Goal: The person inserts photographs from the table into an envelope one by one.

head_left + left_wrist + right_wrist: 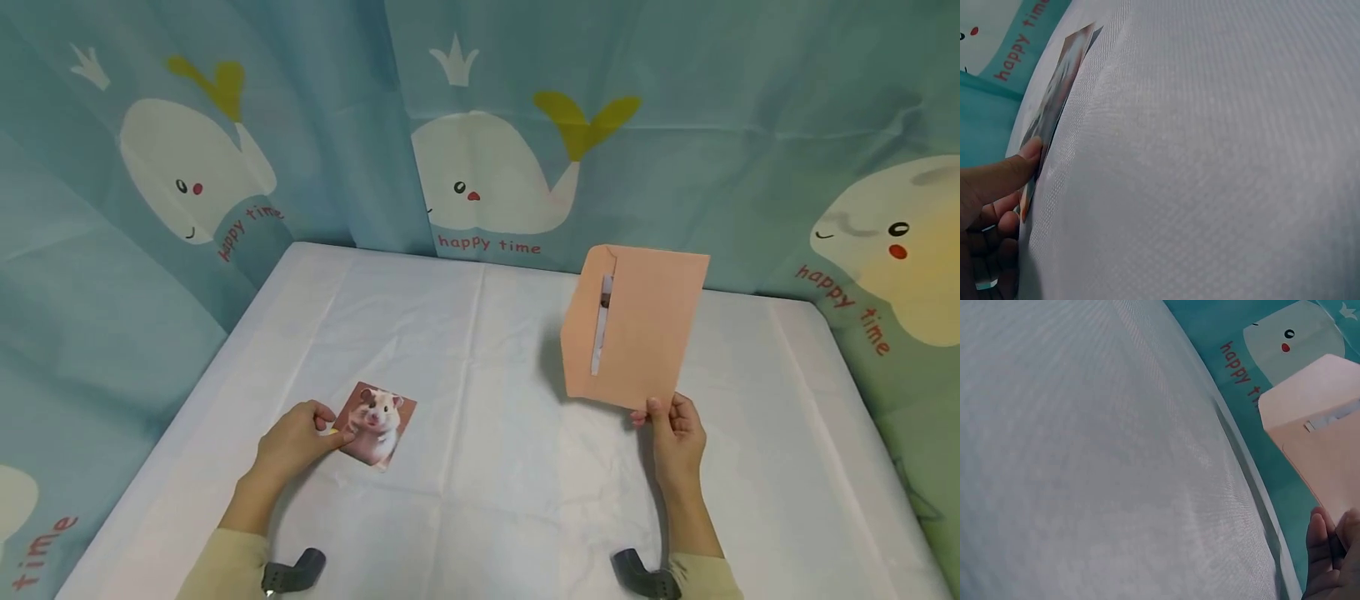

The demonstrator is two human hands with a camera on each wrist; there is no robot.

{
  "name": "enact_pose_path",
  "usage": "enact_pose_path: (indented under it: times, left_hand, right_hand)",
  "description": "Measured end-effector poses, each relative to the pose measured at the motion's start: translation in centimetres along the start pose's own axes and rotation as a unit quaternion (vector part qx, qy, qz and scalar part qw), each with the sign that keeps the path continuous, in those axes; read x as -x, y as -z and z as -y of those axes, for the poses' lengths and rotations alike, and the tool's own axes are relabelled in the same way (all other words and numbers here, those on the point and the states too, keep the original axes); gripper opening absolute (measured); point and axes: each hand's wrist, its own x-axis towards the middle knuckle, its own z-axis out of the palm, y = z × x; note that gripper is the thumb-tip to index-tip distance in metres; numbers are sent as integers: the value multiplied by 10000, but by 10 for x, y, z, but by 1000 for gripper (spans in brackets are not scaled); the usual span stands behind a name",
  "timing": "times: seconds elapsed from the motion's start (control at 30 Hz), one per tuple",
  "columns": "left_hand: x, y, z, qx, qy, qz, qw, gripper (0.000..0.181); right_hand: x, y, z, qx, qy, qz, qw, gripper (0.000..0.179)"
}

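Observation:
My left hand [295,442] pinches the left edge of a hamster photo card [378,421] between thumb and fingers, low over the left part of the table. In the left wrist view the card [1063,81] is seen nearly edge-on, thumb on its printed face. On the right, my right hand [677,442] grips the bottom edge of a peach envelope [652,325], raised above the table. Its flap is open to the left, and a strip of a white-edged card [602,325] shows in the slot. The right wrist view shows the envelope [1329,450] from below, fingers at its lower edge.
A white cloth [480,517] covers the table. Blue-green curtains [337,125] with printed whales hang behind and at both sides. Dark wrist camera mounts [294,572] sit at the cuffs of both sleeves.

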Motion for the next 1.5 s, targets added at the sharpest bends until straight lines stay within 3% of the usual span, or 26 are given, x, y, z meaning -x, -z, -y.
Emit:
enact_pose_path:
  times: [0.23, 0.47, 0.57, 0.67, 0.8, 0.87, 0.93, 1.03, 1.13, 1.2, 1.27, 1.33, 1.43, 1.5]
  left_hand:
    - [1, -2, 1, 133, -202, 85, 9997, 34]
    - [6, -12, 1, 638, -830, -321, 9940, 23]
    - [8, -19, -1, 1064, -816, -619, 9890, 23]
    - [10, -25, -6, 1727, -539, -808, 9802, 24]
    - [11, -31, -14, 2928, -221, -750, 9530, 23]
    - [11, -34, -18, 3393, -225, -680, 9380, 24]
    - [10, -35, -23, 3607, -328, -635, 9299, 24]
    - [11, -37, -30, 3609, -659, -820, 9266, 21]
    - [19, -34, -44, 3576, -1417, -1251, 9145, 13]
    - [23, -32, -55, 3595, -2078, -1606, 8954, 6]
    - [23, -33, -62, 3650, -2758, -1839, 8700, 10]
    - [19, -37, -66, 3735, -3244, -2021, 8452, 17]
    - [9, -47, -69, 4082, -3672, -2146, 8078, 19]
    - [7, -52, -78, 4455, -3580, -2189, 7909, 15]
  right_hand:
    - [-1, -3, -3, -204, 23, 97, 9997, 10]
    - [2, -5, -1, -364, 120, 177, 9991, 11]
    - [3, -5, -1, -441, 75, 162, 9989, 13]
    - [4, -7, -1, -504, -36, 116, 9987, 14]
    - [6, -6, -2, -433, -137, 112, 9989, 15]
    - [6, -5, -2, -380, -130, 75, 9992, 14]
    - [5, -5, -1, -327, -106, 6, 9994, 12]
    - [5, -4, -1, -343, -71, -47, 9994, 11]
    - [5, -3, -1, -371, -19, -25, 9993, 13]
    - [5, -4, -1, -468, 40, -7, 9989, 15]
    - [5, -4, 0, -543, 73, -31, 9985, 15]
    - [4, -4, 1, -596, 87, -50, 9982, 15]
    - [4, -3, 2, -679, 67, -27, 9977, 14]
    - [3, -3, 2, -708, 73, 30, 9975, 15]
